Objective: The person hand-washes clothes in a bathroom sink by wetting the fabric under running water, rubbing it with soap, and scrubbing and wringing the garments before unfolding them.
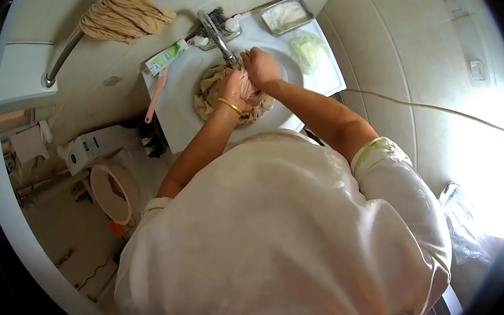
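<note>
Beside the faucet (215,34), my left hand (234,90) and right hand (261,68) clench wet-looking beige cloth (209,89) inside the washbasin (180,89).

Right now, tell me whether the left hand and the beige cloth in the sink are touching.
Touching. The head view shows the left hand directly against the bunched beige cloth, with folds pressed along it and no gap between.
</note>
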`<state>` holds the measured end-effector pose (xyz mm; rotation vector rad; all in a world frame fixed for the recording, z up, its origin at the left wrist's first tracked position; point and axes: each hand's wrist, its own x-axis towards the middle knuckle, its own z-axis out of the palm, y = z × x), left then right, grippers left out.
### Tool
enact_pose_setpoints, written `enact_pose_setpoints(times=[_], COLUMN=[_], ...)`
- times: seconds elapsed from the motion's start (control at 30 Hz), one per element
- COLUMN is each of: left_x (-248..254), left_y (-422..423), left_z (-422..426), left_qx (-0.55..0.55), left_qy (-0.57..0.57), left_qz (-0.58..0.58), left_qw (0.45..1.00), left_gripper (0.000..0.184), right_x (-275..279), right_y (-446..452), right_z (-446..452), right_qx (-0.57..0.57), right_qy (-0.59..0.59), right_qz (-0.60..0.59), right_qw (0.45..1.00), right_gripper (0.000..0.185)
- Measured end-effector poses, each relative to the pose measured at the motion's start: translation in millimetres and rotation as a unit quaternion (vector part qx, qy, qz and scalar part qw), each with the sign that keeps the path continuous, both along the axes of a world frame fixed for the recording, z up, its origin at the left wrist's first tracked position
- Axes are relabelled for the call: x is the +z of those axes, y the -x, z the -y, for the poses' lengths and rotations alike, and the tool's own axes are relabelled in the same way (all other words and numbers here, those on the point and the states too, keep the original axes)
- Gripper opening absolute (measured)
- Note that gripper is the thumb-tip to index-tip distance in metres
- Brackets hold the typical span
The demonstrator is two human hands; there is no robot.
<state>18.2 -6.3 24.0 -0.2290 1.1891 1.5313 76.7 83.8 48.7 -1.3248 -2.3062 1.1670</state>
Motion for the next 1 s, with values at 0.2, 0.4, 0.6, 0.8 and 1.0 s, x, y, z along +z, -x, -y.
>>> enact_pose_setpoints(times=[0.2, 0.4, 0.6, 0.8, 1.0], left_x=[-50.7, -16.1, -23.0, -58.6, -5.2], left_y=[10.0, 16.1, -4.1, 33.0, -14.1], left_z=[3.1, -10.0, -10.1, 5.2, -10.8], left_qx=[0.022, -0.009, -0.017, -0.118, 0.023], left_qy=[-0.073, -0.065, 0.026, -0.342, 0.017], left_qz=[0.090, 0.075, 0.091, 0.179, 0.032], left_qw=[0.993, 0.995, 0.995, 0.915, 0.999], left_gripper=[0.035, 0.027, 0.021, 0.028, 0.029], right_x=[13.6, 38.8, -11.7, 32.3, -10.3], right_y=[1.5, 0.3, -3.1, -2.9, -4.6], right_z=[29.9, 17.1, -5.7, 55.7, -6.0], right_qx=[0.121, -0.008, -0.012, 0.012, -0.035], right_qy=[-0.034, -0.040, -0.006, -0.055, 0.035], right_qz=[0.041, 0.029, 0.060, -0.109, 0.035], right_qw=[0.991, 0.999, 0.998, 0.992, 0.998], right_gripper=[0.036, 0.036, 0.039, 0.028, 0.036])
